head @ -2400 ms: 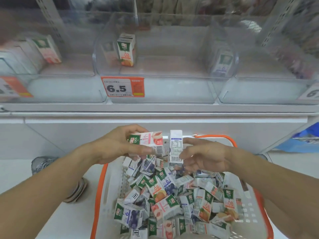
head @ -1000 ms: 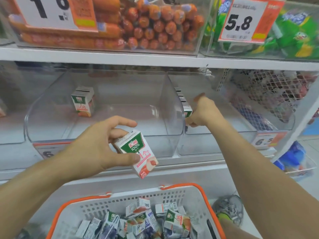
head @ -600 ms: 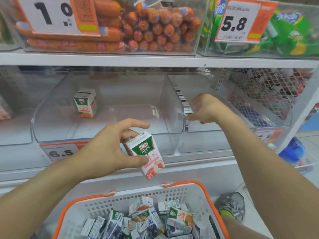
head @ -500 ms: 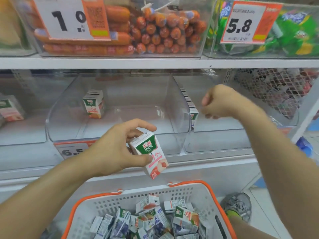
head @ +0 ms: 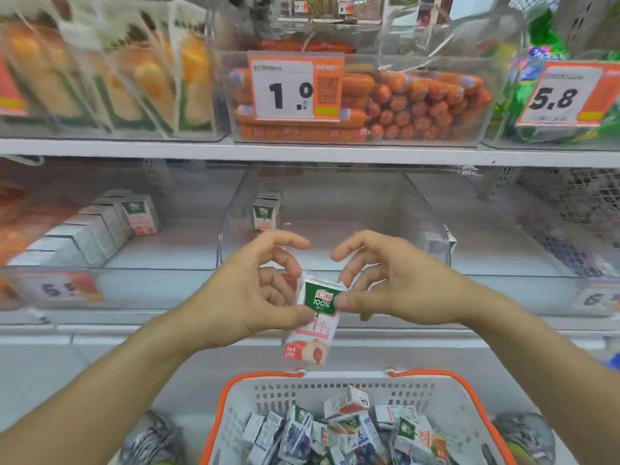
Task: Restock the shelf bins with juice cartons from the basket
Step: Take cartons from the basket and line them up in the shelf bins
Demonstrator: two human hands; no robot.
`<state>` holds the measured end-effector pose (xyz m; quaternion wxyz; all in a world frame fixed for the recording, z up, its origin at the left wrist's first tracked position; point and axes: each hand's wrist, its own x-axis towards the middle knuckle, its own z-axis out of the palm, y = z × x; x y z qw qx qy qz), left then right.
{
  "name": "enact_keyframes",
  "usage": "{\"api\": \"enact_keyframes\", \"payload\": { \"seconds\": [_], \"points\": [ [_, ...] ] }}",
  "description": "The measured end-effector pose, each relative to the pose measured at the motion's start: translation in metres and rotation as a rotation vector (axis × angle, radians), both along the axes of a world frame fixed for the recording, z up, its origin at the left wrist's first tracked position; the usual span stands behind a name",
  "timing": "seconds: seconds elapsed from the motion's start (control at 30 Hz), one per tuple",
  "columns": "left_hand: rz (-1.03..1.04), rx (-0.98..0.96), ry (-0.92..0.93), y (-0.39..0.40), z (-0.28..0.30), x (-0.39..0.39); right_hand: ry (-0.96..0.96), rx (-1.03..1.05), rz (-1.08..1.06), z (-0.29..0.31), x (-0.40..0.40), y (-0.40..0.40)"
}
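Store shelving filled the background, with clear plastic bins on two levels. On the upper shelf a bin of sausages [head: 419, 105] sat behind a price tag [head: 295, 87] reading 1.0. On the lower shelf the middle bin [head: 335, 236] held one upright juice carton [head: 266, 211] toward its back left corner, while the left bin [head: 110, 273] carried a row of cartons [head: 100, 226] along its back.

In front of the middle bin, both hands met on a peach carton [head: 313, 320]. The left hand [head: 248, 297] pinched it with thumb and curled fingers on its left side; the right hand [head: 385, 290] pinched its green top between thumb and fingers, index finger raised clear. Below stood a white basket [head: 335, 387] with orange rim, loose cartons [head: 335, 431] heaped inside.
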<state>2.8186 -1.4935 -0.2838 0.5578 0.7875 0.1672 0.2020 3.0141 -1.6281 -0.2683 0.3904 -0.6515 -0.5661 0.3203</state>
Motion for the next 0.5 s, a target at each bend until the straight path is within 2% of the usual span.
{"api": "enact_keyframes", "payload": {
  "seconds": [0.2,0.33,0.4,0.5],
  "points": [
    [0.269,0.100,-0.227,0.031,0.006,-0.064,0.093,0.198,0.024,0.008,-0.066,0.064],
    [0.615,0.303,-0.288,0.064,0.005,-0.104,0.134,0.330,0.004,0.017,-0.112,0.125],
    [0.797,0.477,-0.215,0.086,-0.004,-0.126,-0.010,0.425,-0.026,0.018,-0.134,0.166],
    [0.903,0.638,-0.093,0.119,-0.026,-0.151,-0.282,0.457,-0.055,0.016,-0.155,0.232]
  ]
}}
